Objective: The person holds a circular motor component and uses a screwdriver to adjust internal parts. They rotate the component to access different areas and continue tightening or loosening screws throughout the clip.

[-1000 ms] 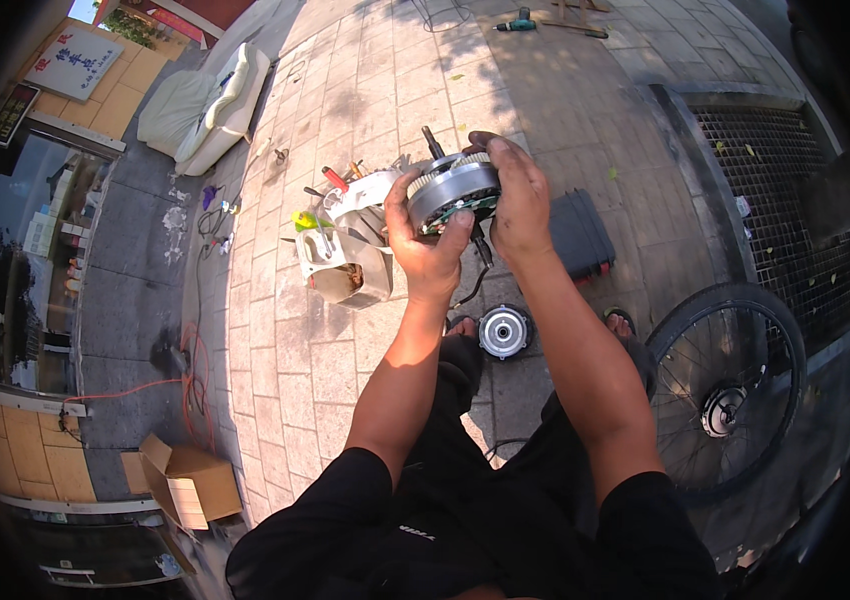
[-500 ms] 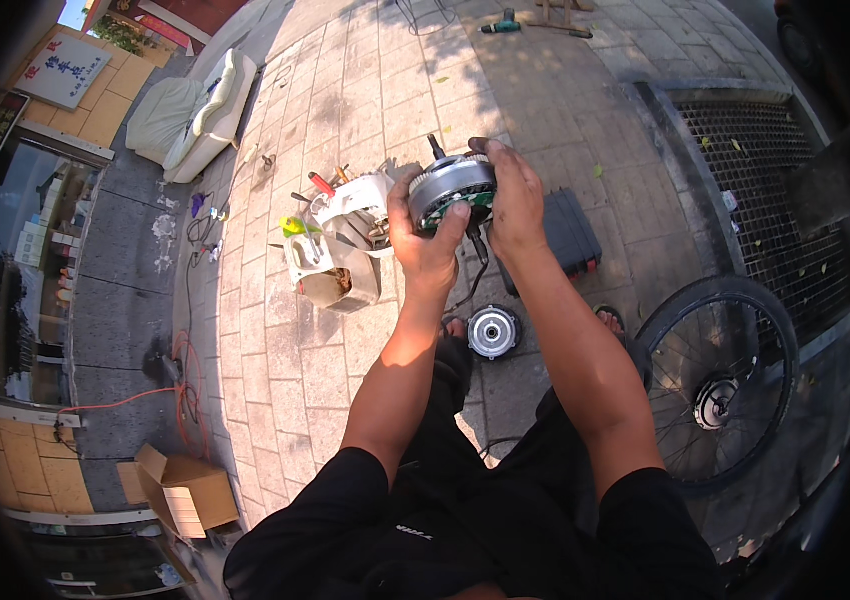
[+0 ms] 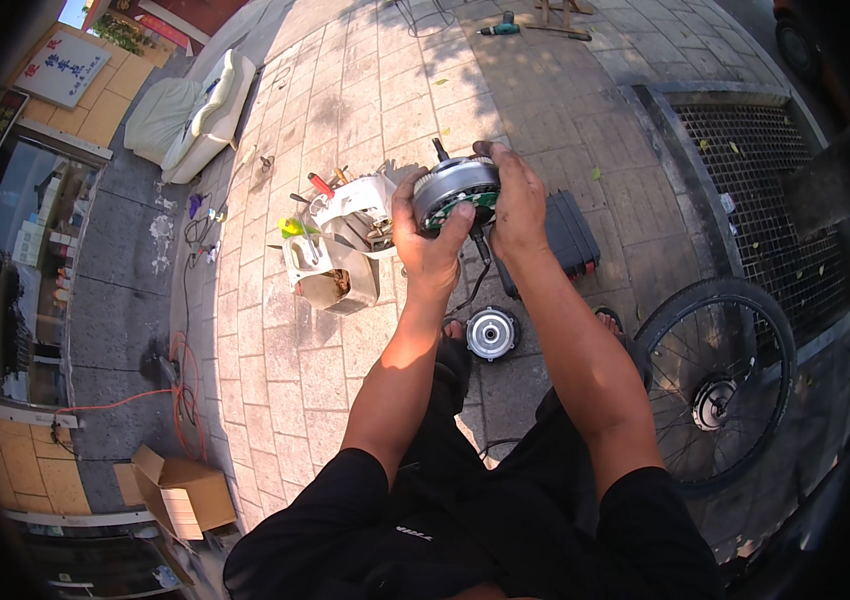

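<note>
Both my hands hold up a hub motor core (image 3: 457, 186), a round metal body with a green circuit board on its lower face. An axle pokes out of its top and a black cable hangs below. My left hand (image 3: 427, 232) grips the left rim, its thumb across the board's side. Round the right side, my right hand (image 3: 518, 205) has its fingers curled over the upper edge. On the paving between my feet lies a round silver motor cover (image 3: 492, 333). The far side of the core is hidden.
A cut-open white container (image 3: 340, 270) with tools, including a red-handled one (image 3: 321, 184), stands left. A black case (image 3: 570, 235) and a spoked wheel (image 3: 715, 385) lie right, near a floor grate (image 3: 765, 170). Farther off are a cardboard box (image 3: 185, 490), white sofa (image 3: 195, 115) and green drill (image 3: 500, 26).
The motor core has shifted very slightly to the right and down in the picture. My grip on it looks the same.
</note>
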Demonstrator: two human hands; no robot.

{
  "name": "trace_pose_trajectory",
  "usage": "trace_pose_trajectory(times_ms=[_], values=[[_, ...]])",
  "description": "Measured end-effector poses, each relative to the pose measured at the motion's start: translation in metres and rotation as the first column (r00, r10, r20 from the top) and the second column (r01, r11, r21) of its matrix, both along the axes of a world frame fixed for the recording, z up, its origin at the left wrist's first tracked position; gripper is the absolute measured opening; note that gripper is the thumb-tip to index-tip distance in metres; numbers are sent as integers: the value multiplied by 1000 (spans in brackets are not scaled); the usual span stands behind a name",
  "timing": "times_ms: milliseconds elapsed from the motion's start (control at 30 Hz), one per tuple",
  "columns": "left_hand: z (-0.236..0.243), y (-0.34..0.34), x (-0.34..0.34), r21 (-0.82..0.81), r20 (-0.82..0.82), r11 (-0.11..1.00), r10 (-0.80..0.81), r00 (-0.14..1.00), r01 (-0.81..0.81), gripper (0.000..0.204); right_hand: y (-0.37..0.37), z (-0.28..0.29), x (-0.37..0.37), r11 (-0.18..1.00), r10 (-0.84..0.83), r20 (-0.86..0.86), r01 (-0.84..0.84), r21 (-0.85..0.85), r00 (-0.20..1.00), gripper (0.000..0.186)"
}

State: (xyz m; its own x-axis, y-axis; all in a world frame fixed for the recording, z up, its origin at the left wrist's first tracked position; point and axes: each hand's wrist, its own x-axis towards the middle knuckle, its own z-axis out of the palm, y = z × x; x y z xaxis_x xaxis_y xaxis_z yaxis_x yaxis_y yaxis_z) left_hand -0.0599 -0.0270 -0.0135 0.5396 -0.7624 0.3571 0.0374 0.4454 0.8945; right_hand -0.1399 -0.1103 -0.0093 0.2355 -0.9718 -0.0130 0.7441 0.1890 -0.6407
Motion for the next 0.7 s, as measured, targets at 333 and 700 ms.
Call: trace_pose_trajectory(times_ms=[333,700], values=[[2,-2,-1,6,-22,998,61,998,-61,74,1,-1,1,1000,0,-17,0,-13,1000,36],[3,-3,-4,8,-16,995,102,995,-102,69,1,-3,3,1000,7,-14,-7,13,1000,35]])
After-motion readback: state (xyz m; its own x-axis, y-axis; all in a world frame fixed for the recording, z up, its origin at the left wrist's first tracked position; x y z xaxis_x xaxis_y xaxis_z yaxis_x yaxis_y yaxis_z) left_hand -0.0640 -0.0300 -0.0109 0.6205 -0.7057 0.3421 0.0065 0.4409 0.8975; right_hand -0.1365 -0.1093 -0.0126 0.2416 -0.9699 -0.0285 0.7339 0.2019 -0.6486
